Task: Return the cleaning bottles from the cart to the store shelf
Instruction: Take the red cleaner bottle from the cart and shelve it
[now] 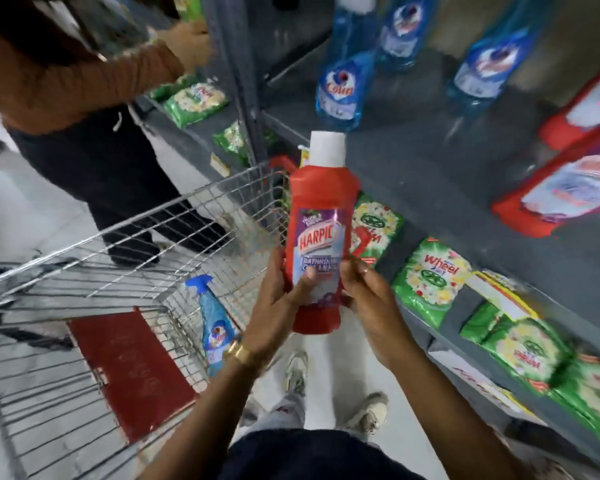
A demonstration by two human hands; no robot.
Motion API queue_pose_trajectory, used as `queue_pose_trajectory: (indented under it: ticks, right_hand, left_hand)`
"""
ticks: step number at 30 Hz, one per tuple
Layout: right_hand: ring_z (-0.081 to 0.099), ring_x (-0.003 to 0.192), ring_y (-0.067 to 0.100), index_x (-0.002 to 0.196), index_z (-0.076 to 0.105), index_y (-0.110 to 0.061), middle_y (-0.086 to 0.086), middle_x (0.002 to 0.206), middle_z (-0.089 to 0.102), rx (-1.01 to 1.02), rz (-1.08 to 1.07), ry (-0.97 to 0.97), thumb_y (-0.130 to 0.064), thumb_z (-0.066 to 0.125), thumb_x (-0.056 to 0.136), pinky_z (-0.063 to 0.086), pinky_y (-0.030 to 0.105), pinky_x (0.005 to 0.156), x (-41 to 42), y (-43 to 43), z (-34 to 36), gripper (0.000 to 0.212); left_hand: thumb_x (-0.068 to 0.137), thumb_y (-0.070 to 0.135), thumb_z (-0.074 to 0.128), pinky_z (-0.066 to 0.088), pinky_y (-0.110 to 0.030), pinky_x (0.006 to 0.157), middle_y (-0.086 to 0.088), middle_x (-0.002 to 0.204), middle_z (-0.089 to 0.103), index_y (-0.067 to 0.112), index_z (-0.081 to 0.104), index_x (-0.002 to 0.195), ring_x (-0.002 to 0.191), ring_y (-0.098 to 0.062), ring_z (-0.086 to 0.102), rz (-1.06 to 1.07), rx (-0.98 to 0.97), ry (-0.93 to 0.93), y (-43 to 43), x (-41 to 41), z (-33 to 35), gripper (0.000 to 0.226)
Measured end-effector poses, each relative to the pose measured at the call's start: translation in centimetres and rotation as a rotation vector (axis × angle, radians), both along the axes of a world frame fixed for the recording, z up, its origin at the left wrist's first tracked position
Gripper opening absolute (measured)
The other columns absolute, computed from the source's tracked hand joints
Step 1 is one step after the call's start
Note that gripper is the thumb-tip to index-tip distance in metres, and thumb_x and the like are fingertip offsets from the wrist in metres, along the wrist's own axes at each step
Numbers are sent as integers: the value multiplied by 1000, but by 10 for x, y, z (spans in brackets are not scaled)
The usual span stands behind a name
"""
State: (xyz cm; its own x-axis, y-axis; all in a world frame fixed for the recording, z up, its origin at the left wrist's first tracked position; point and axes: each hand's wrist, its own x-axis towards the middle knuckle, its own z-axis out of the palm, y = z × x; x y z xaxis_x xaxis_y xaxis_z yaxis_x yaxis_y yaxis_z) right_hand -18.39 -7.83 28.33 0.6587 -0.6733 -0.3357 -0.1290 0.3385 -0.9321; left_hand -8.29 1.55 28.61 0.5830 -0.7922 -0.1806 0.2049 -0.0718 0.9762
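I hold a red Harpic bottle [317,223] with a white cap upright in front of me, between the cart and the shelf. My left hand [278,306] grips its lower left side, thumb across the label. My right hand [371,299] touches the lower right side with its fingertips. A blue spray bottle [215,323] leans inside the wire cart [118,244] at my left. The grey shelf [447,188] at my right carries blue Colin bottles [343,81] and red bottles [575,188] lying tilted.
Another person in a brown sleeve and dark trousers [94,161] stands beyond the cart, reaching at the shelf. Green Wheel detergent packs [430,275] fill the lower shelf. A red flap [129,368] lies in the cart. My shoes [368,410] stand on the white floor.
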Motion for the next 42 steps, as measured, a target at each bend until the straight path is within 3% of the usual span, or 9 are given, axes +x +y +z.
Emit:
queue_pose_trajectory:
  ticks: [6,10,18,22,27,31,34,40,42]
  right_hand:
    - [71,89,18,95,69,-23,-8,88,77,6,-228,40,-28,52,87,58,35,78,-100,4,19,19]
    - [70,89,18,95,68,-21,-7,87,77,40,-331,102,-21,50,92,58,36,77,-152,9,17,19]
    - [70,80,13,95,68,-17,-4,85,76,65,-506,59,-26,51,92,57,25,64,-223,5,14,20]
    - [71,79,15,93,70,-15,-2,85,76,1,-577,33,-27,52,92,56,27,63,-244,-13,18,22]
    - [66,74,10,92,69,-15,-1,85,73,-172,-644,-53,-18,49,93,54,20,59,-267,-59,37,19]
    - [68,75,8,105,64,-8,-7,82,75,-301,-696,-169,-8,45,94,52,18,60,-282,-104,51,22]
    - [68,75,2,106,62,-12,-14,78,75,-362,-744,-194,-4,44,95,54,16,63,-292,-133,53,23]
    - [69,84,4,116,59,-5,-17,85,76,-396,-799,-183,-4,45,93,57,22,74,-307,-164,30,26]
    - [68,90,7,115,62,-10,-17,90,75,-412,-810,-170,-20,54,90,57,26,79,-309,-171,24,28]
  left_hand:
    - [93,32,45,57,-37,85,-11,110,72,12,64,112,102,-24,68,-180,36,-56,-15,-68,5,33]
    - [88,28,52,55,-23,70,1,93,77,13,71,98,85,-13,70,-327,72,-6,-24,-101,-1,26]
    - [92,20,52,50,-13,55,-3,91,74,5,69,102,73,-5,69,-555,114,-87,-60,-157,9,25]
    - [92,22,51,58,-19,70,-6,103,73,6,66,109,93,-18,72,-607,78,-78,-87,-177,21,27]
    - [90,17,56,58,-21,70,7,86,74,22,68,91,80,-9,69,-612,-58,-181,-143,-202,40,13]
    - [80,40,60,56,-50,86,-14,101,73,21,68,95,99,-32,67,-626,-167,-290,-196,-220,50,25]
    - [76,47,61,50,-58,92,-16,110,71,22,67,101,105,-33,65,-626,-222,-337,-231,-232,48,36]
    - [76,41,61,53,-47,90,-6,103,71,29,68,95,94,-14,64,-651,-243,-282,-255,-252,42,23]
    - [77,41,61,55,-41,89,-6,103,72,28,68,97,94,-13,66,-633,-251,-273,-260,-256,40,25]
